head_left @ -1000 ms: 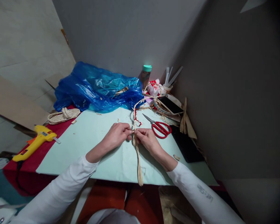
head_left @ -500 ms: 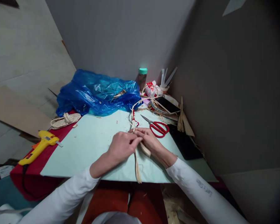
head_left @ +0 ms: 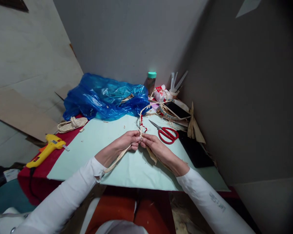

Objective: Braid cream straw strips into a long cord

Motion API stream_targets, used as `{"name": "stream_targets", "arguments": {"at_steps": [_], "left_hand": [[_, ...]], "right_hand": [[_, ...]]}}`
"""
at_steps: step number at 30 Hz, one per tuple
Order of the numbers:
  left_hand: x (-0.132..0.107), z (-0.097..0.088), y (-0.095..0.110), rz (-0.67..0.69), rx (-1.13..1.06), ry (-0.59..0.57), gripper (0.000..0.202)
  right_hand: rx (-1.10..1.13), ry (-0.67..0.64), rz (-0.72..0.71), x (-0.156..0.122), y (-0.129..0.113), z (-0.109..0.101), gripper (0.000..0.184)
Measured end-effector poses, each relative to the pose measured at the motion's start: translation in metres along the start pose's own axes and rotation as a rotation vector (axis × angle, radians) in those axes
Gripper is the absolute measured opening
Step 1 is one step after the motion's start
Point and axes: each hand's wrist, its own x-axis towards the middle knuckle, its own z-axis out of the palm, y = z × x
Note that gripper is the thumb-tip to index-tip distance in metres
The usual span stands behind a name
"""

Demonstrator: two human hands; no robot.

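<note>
With both hands meeting at the middle of the worktop, the pale braided cord (head_left: 140, 123) is pinched between them, left hand (head_left: 128, 140) and right hand (head_left: 153, 144) each with thumb and fingers closed on its near end. And look at the line of it: the long axis runs straight away from the person, then bends right towards the smartphone (head_left: 177, 110), where its far end is lost in the clutter. Two loose tails splay backwards, the left strand (head_left: 118, 158) slanting down to the left sleeve, the right strand (head_left: 151, 155) angling out under the right hand. Red thread (head_left: 142, 124) lies right by the braid, and just to the right sit the scissors (head_left: 159, 127), blades pointing away and leftwards.

Over to the containers! A small cup (head_left: 174, 94) holds white sticks (head_left: 182, 80), fanned upward. Next to the wall, a jar (head_left: 150, 85) stands upright, turquoise lid (head_left: 151, 75) on, its contents too dark to name. Big and crumpled, the blue plastic bag (head_left: 100, 97) shows pale strips (head_left: 127, 98), whether inside or on top, one cannot tell.
</note>
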Motion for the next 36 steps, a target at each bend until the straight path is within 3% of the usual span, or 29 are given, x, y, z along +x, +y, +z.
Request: {"name": "stream_targets", "arguments": {"at_steps": [6, 13, 18, 23, 29, 36], "left_hand": [[-0.001, -0.009, -0.002, -0.006, 0.125, -0.015, 0.019], [0.000, 0.000, -0.003, -0.008, 0.048, 0.147, 0.007], [-0.001, 0.004, -0.010, 0.130, 0.327, 0.316, 0.021], [-0.001, 0.011, -0.014, 0.192, 0.360, 0.371, 0.019], [-0.002, 0.015, -0.012, 0.107, 0.090, 0.322, 0.012], [-0.002, 0.016, -0.012, 0.110, 0.111, 0.389, 0.008]], "right_hand": [[-0.433, 0.039, -0.016, -0.007, -0.004, -0.006, 0.021], [-0.950, 0.109, 0.015, -0.012, -0.025, -0.006, 0.020], [-1.091, 0.105, 0.068, -0.011, -0.026, -0.011, 0.028], [-1.124, 0.131, 0.102, -0.016, -0.031, -0.010, 0.028], [-1.314, 0.244, 0.099, -0.023, -0.037, 0.008, 0.023], [-1.558, 0.163, 0.185, -0.025, -0.043, 0.046, 0.023]]}}
